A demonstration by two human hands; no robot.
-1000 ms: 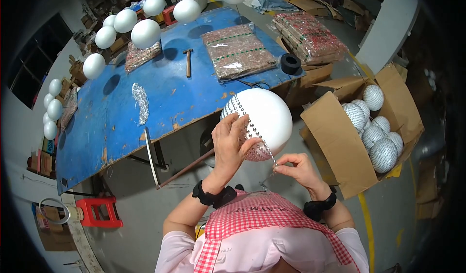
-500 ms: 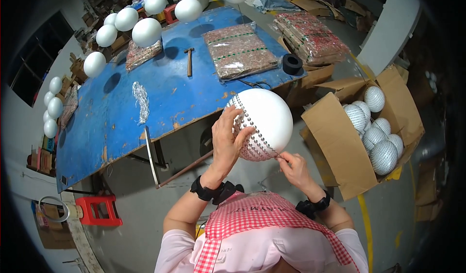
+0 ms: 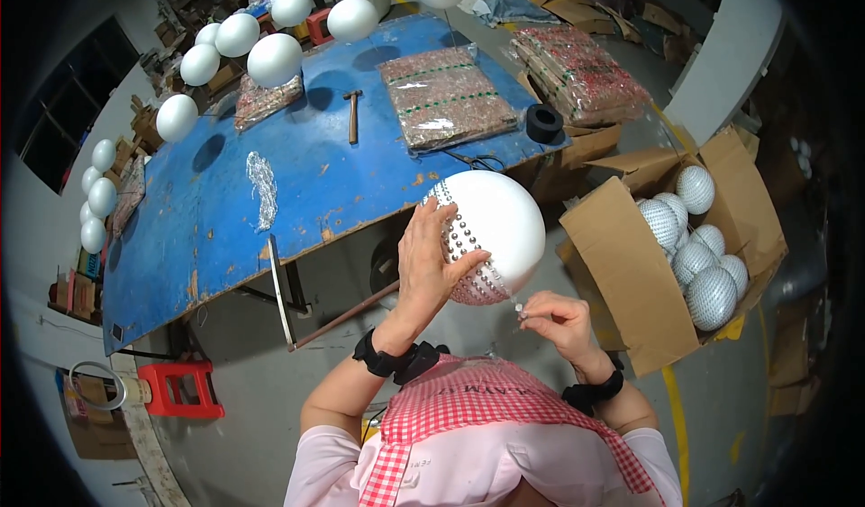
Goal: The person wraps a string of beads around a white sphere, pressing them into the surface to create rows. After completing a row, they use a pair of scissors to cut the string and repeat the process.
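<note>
A large white ball [image 3: 506, 223] is before me, off the table's near edge. Rows of small silvery beads [image 3: 461, 235] wrap its left and lower side; the rest is smooth and bare. My left hand [image 3: 431, 259] grips the ball from the left, its fingers over the beaded part and its thumb across the rows. Below the ball's lower right, my right hand [image 3: 560, 320] pinches the end of a thin bead strand [image 3: 517, 304] that runs up to the ball. A brown rod [image 3: 347, 316] slants up behind my left wrist, where its far end is hidden.
On the blue table [image 3: 315, 178] lie a hammer [image 3: 352, 118], a silvery strand bundle [image 3: 262, 190], scissors [image 3: 476, 160], black tape [image 3: 543, 123] and a bagged pack [image 3: 448, 100]. Several white balls [image 3: 275, 60] stand around it. A carton [image 3: 631, 268] at right holds beaded balls; a red stool [image 3: 183, 390] stands left.
My right hand has drawn slightly right and down, away from the ball, with the strand end in its fingers. My left thumb has shifted right over the bead rows.
</note>
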